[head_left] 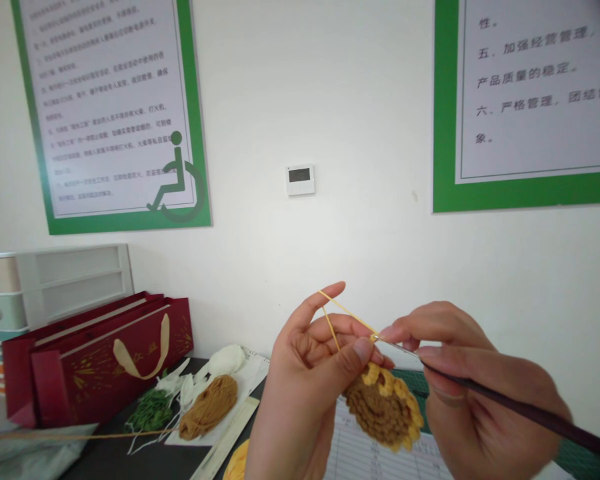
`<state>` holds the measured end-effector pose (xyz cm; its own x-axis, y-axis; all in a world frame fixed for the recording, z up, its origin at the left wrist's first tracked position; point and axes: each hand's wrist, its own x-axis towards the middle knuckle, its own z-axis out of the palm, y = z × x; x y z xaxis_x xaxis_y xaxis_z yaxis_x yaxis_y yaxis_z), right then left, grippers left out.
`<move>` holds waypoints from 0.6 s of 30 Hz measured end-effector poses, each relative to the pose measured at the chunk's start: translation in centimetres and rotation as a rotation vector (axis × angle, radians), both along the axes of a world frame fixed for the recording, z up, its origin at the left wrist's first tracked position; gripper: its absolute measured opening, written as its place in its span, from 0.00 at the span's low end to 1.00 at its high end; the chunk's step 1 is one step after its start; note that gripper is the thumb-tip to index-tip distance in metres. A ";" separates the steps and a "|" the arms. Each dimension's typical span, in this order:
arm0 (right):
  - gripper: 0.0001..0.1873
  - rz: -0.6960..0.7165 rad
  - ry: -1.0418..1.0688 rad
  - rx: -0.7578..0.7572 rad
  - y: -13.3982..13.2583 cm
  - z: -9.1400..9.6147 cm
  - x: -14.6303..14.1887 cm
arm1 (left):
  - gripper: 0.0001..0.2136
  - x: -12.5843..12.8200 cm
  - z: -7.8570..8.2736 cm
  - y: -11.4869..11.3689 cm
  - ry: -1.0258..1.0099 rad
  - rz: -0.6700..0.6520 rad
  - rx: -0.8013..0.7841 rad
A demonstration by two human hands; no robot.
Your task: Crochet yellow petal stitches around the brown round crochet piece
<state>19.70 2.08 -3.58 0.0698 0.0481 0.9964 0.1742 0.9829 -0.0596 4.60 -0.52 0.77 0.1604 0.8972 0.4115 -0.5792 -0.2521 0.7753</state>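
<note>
My left hand pinches the upper edge of a round crochet piece, brown in the middle with a yellow border. Yellow yarn loops over its raised index finger and runs down to the work. My right hand is closed round a crochet hook with a metal shaft and a dark handle. At the top edge of the piece, the hook's tip meets the yellow yarn, close to my left thumb. The right fingertips rest along the shaft.
On the dark table at left lie a brown yarn skein, green yarn, white yarn and a ruler. Behind stand red gift bags and a drawer unit. Yellow yarn and a printed sheet lie below my hands.
</note>
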 end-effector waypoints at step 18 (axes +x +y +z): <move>0.15 -0.063 0.125 0.110 0.9 0.2 -2.3 | 0.38 1.5 -0.2 -0.3 0.034 0.327 0.108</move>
